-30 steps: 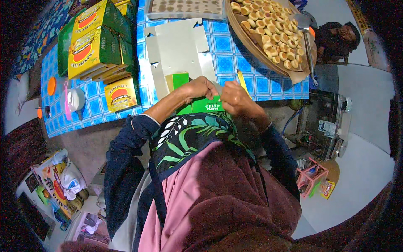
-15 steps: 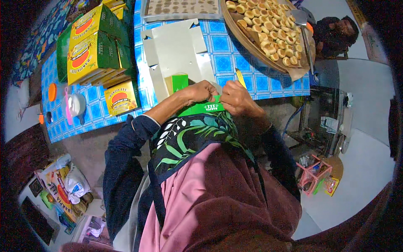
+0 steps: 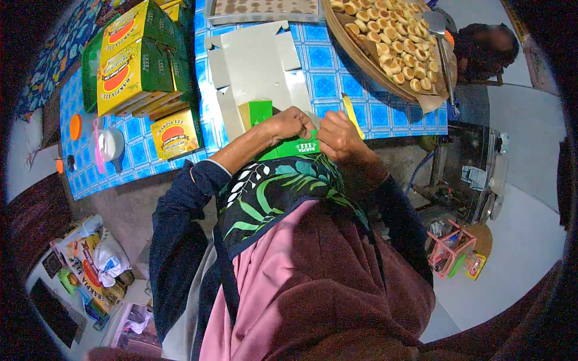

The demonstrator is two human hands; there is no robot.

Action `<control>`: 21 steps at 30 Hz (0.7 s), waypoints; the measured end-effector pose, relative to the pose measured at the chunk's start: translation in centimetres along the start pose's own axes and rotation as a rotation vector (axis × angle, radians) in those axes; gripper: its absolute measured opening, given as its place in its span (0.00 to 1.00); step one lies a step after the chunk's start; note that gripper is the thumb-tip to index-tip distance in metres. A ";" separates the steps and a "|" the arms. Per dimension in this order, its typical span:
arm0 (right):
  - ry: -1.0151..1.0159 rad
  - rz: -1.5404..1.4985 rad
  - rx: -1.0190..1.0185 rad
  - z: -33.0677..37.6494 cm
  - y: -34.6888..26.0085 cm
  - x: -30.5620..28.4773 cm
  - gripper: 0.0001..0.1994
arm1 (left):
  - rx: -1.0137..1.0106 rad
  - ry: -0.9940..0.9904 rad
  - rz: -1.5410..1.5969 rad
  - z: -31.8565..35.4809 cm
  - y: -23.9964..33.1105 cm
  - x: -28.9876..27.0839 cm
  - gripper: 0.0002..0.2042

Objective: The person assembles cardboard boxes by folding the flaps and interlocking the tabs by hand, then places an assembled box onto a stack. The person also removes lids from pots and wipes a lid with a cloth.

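An unfolded cardboard box (image 3: 253,63) lies with its pale grey inside up, at the near edge of the table in front of me. Its near side panel (image 3: 295,147) is green and stands against my apron; another green panel (image 3: 260,112) is folded up beside my left wrist. My left hand (image 3: 292,124) is closed on the near edge of the box, fingers curled inward. Right beside it, my right hand (image 3: 338,137) pinches the box's near right corner. My fingers cover the corner itself. A slim yellow tool (image 3: 353,118) lies just beyond my right hand.
Yellow and green boxes (image 3: 129,72) are stacked at the left, with a flat yellow box (image 3: 176,137) nearer. A white cup (image 3: 111,145) stands by an orange lid (image 3: 75,127). At the back are a metal tray (image 3: 265,18) and a round tray (image 3: 355,54) of small browned pastries.
Both hands stay on the box corner with only slight finger movement. The view has shifted a little, and more of the yellow tool shows beyond my right hand.
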State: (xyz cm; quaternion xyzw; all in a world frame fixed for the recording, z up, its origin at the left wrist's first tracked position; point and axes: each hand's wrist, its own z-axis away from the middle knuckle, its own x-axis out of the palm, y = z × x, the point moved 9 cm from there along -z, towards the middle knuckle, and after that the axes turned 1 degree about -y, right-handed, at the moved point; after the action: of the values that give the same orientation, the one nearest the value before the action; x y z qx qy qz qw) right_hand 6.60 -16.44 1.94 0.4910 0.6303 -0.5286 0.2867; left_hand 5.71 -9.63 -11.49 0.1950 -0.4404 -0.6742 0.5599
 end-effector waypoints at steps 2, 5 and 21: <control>0.009 0.032 -0.026 -0.4 -0.8 0.1 0.09 | 0.018 0.034 0.012 -0.1 -0.6 -0.5 0.11; -0.008 0.030 -0.020 -0.4 -1.0 -0.2 0.10 | 0.018 0.000 0.014 0.0 0.1 0.0 0.11; 0.036 -0.228 -0.053 1.0 0.7 -1.4 0.07 | 0.071 -0.188 -0.031 0.6 2.4 1.6 0.08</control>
State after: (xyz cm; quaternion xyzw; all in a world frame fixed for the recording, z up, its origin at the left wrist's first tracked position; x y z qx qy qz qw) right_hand 7.62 -17.83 2.61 0.4179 0.7008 -0.5321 0.2262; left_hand 6.22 -10.87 -8.83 0.1575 -0.5116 -0.6821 0.4982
